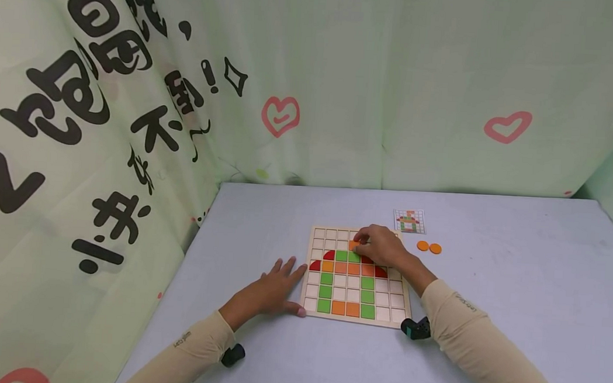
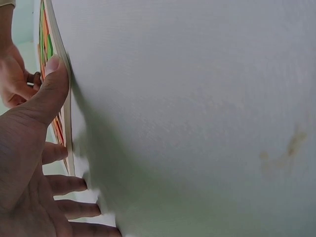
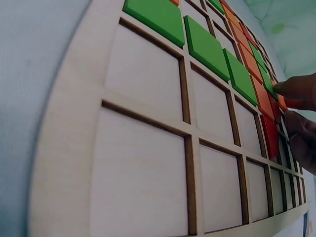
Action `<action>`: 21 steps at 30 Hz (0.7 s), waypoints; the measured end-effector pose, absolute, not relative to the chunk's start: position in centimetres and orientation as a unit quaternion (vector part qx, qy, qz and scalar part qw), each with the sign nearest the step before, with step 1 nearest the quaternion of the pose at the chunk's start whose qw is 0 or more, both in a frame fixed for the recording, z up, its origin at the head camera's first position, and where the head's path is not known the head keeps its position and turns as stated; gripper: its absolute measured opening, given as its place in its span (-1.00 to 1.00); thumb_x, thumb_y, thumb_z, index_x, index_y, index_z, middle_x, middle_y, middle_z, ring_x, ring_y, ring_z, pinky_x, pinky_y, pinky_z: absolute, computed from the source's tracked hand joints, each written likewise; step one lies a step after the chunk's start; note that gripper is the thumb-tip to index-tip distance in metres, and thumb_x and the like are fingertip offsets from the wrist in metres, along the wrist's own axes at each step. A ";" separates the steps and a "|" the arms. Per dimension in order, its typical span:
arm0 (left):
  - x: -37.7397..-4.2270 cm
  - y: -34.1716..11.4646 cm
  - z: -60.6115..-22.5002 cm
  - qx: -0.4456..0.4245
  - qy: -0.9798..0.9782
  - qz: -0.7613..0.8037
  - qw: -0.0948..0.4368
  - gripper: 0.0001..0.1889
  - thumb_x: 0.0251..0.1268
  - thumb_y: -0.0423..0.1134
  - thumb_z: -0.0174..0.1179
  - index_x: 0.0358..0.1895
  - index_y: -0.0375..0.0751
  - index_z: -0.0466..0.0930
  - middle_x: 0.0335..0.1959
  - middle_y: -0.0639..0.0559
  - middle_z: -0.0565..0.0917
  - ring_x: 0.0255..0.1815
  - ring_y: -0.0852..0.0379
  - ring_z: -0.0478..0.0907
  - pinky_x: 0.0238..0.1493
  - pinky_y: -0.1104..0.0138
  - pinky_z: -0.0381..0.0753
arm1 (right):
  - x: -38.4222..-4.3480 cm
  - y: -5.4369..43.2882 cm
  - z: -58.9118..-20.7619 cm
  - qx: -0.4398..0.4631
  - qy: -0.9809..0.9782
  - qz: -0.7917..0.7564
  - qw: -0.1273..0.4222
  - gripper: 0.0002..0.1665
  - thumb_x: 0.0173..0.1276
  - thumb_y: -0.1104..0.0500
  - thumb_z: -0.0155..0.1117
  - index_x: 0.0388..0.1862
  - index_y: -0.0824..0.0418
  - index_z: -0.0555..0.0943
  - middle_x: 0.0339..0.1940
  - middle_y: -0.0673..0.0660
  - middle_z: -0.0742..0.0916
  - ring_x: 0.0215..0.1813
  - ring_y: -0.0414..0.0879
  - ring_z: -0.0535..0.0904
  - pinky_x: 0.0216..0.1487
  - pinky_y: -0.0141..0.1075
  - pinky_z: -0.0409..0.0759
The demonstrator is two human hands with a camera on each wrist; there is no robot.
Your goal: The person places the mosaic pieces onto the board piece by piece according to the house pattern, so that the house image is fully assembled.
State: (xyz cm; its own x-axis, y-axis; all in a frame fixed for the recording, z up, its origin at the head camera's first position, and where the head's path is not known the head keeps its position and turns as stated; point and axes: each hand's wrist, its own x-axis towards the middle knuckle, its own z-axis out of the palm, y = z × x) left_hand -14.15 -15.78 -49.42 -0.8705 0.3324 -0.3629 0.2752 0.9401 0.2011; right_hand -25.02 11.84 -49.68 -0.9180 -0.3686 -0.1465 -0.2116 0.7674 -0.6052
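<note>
A wooden grid board (image 1: 382, 300) lies on the table, bearing green (image 1: 325, 292), orange and red tiles. My right hand (image 1: 383, 247) reaches over its upper part, with thumb and fingers pinching an orange square tile (image 1: 353, 245) above the green row. In the right wrist view the fingertips (image 3: 289, 90) meet around that orange tile (image 3: 282, 102), partly hidden. Spread out at the board's left side, my left hand (image 1: 274, 289) rests on the table. Its thumb (image 2: 55, 81) and forefinger touch the board's edge in the left wrist view.
Two orange round pieces (image 1: 429, 247) lie right of the board's far corner. Behind them is a small pattern card (image 1: 410, 221) with a coloured grid figure. Printed curtains (image 1: 343, 100) hang along the table's back and left sides.
</note>
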 end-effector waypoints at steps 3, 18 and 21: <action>-14.2 -15.8 -49.4 0.158 0.964 0.072 0.200 0.09 0.03 0.31 0.41 0.62 0.06 0.07 0.64 -0.16 0.06 0.62 -0.34 -0.01 0.33 -0.33 0.31 | -25.1 11.8 -49.6 -0.155 0.932 -0.300 0.130 -0.65 0.38 0.07 0.36 0.06 0.22 0.70 -0.08 0.16 0.72 -0.13 -0.02 0.57 -0.14 -0.16 0.58; -14.2 -15.8 -49.4 0.160 0.964 0.070 0.199 0.09 0.04 0.32 0.40 0.61 0.05 0.08 0.64 -0.16 0.08 0.62 -0.34 0.00 0.34 -0.32 0.32 | -24.9 11.9 -49.4 -0.155 0.931 -0.300 0.138 -0.58 0.37 0.07 0.36 0.15 0.22 0.67 -0.03 0.19 0.72 -0.09 0.00 0.58 -0.08 -0.14 0.59; -14.2 -15.8 -49.4 0.161 0.964 0.071 0.201 0.09 0.04 0.31 0.41 0.61 0.04 0.08 0.64 -0.17 0.08 0.62 -0.33 0.00 0.35 -0.31 0.32 | -24.9 12.1 -49.4 -0.163 0.928 -0.304 0.139 -0.56 0.37 0.06 0.36 0.16 0.21 0.65 -0.03 0.18 0.72 -0.10 0.00 0.57 -0.07 -0.15 0.59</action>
